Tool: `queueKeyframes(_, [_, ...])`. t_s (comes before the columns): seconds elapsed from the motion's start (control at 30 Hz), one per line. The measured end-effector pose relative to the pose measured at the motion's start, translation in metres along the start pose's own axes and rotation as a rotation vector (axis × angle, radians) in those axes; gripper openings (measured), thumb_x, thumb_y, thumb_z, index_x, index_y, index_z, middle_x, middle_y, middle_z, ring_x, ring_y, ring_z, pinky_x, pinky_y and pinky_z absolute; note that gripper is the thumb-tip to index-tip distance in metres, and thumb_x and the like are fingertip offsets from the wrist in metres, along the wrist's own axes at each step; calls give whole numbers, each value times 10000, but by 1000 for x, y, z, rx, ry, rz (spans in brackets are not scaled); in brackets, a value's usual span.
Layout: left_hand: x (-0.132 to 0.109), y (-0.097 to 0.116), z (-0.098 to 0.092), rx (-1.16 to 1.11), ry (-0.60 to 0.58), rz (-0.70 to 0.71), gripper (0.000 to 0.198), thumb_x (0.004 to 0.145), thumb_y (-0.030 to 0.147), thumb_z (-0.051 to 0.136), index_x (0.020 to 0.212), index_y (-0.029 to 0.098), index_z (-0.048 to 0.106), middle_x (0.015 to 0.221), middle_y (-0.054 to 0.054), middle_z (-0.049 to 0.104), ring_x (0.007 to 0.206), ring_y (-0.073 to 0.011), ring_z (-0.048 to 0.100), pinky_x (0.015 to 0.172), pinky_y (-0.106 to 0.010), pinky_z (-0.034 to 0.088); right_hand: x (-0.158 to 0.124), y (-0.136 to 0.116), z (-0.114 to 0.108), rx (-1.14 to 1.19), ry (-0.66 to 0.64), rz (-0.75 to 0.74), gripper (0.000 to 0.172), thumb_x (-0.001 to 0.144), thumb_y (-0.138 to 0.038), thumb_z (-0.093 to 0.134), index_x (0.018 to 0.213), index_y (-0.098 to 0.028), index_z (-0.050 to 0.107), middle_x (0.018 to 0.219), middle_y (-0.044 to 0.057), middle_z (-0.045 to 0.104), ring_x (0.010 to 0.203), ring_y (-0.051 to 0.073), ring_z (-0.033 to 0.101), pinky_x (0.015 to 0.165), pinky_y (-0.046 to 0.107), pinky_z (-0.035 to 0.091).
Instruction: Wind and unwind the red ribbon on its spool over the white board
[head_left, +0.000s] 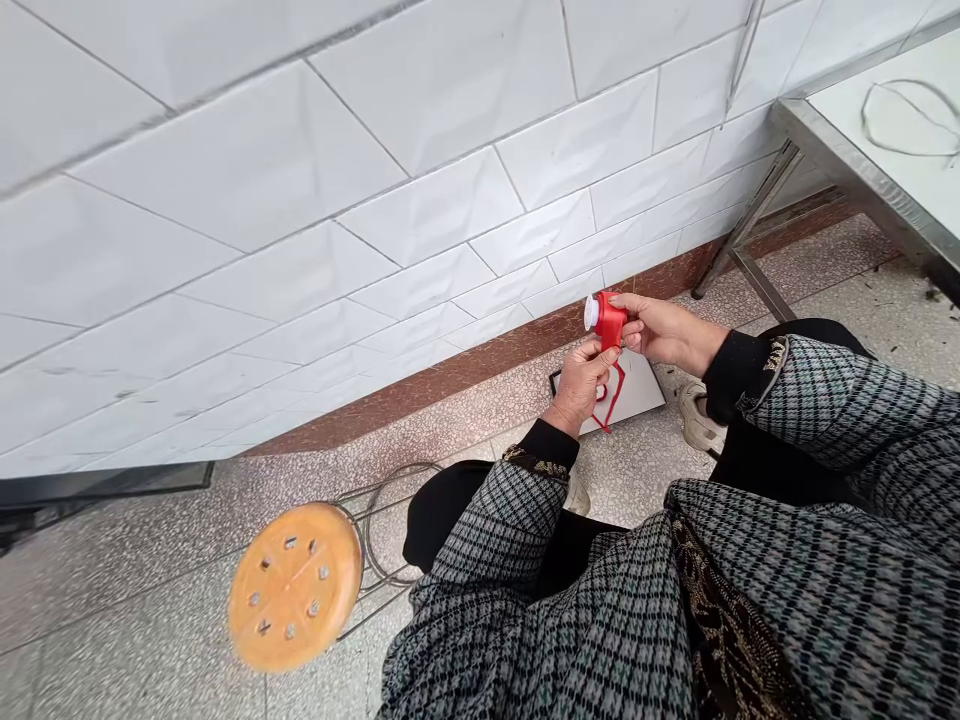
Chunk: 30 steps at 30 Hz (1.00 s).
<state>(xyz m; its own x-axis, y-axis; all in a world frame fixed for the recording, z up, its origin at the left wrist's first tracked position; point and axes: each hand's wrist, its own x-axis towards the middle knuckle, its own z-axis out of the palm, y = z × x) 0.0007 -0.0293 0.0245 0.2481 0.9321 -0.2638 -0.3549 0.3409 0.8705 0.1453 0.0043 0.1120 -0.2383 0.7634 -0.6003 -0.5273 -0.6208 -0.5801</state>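
Note:
A small red item with a white round end is held up in front of the tiled wall; its exact kind I cannot make out. The fingers of my right hand pinch it from the right side. My left hand is closed on its lower part, thumb on top. Below my left hand, a thin red strip hangs down in a loop. Behind the strip, a white board with a dark edge lies low near the floor, partly hidden by my hands.
An orange round stool with holes in its seat and wire legs stands at the lower left. On the right is a metal-framed table with a loop of thin wire on it. White wall tiles rise ahead.

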Motion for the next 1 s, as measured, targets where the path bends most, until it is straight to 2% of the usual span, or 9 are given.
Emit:
queueKeyframes(0.2, [2,4,-3,-45,37,-33,603,515,444,1019,700,195,501,509,138,377,383,10,190,402,-179,106,-12,-10,3,9,-37,133,216,1110,-121,496,916,-152,587,562,-61,473,340,3,286,309,91,263])
queueKeyframes(0.33, [7,4,-7,52,44,77,543,572,426,1008,836,189,597,611,86,553,442,-27,364,432,-175,285,-16,-15,0,-31,-75,172,228,1115,-145,483,906,-156,575,540,-78,439,328,4,269,294,83,265])
queueKeyframes(0.43, [14,7,-14,177,-10,296,688,585,416,1022,1153,228,682,1047,-29,762,840,-147,695,723,-244,557,-14,-17,-7,-71,-115,226,222,1106,-156,487,900,-164,571,533,-86,412,322,13,265,287,90,267])
queueKeyframes(0.57, [19,17,-24,426,-145,435,891,570,429,1041,1359,258,665,1475,-124,666,1346,-321,634,1097,-435,541,-9,-19,-16,-98,-167,310,210,1071,-146,516,866,-172,552,556,-72,437,316,9,247,282,100,259])
queueKeyframes(0.63, [17,21,-26,448,-153,426,871,526,402,1061,1300,237,696,1374,-120,720,1275,-313,675,1065,-437,562,-10,-19,-17,-94,-178,336,205,1064,-137,516,868,-166,563,566,-65,451,318,7,246,284,99,255])
queueKeyframes(0.7, [12,22,-23,363,-121,354,823,508,380,1068,1232,230,706,1144,-68,777,957,-217,739,848,-345,609,-13,-17,-15,-75,-189,335,206,1074,-140,509,884,-157,587,574,-62,461,327,6,250,291,95,254])
queueKeyframes(0.8, [1,23,-14,126,-64,158,727,552,431,1050,1142,231,674,708,67,650,468,-59,476,474,-209,408,-21,-9,-7,-56,-187,221,223,1094,-179,548,881,-152,611,565,-69,455,353,13,280,319,95,285])
queueKeyframes(0.87, [-6,24,-6,0,-37,56,680,567,477,1038,1058,225,641,554,122,501,391,-36,343,409,-187,286,-28,0,-1,-101,-161,87,220,1081,-193,605,867,-148,636,568,-57,495,380,24,329,352,109,340])
queueKeyframes(1.0, [-17,26,7,-103,18,-23,656,540,473,1045,931,213,586,494,130,450,397,-37,337,410,-172,266,-31,19,8,-256,-98,-131,218,1022,-184,698,808,-148,679,554,-27,552,426,54,399,399,145,380])
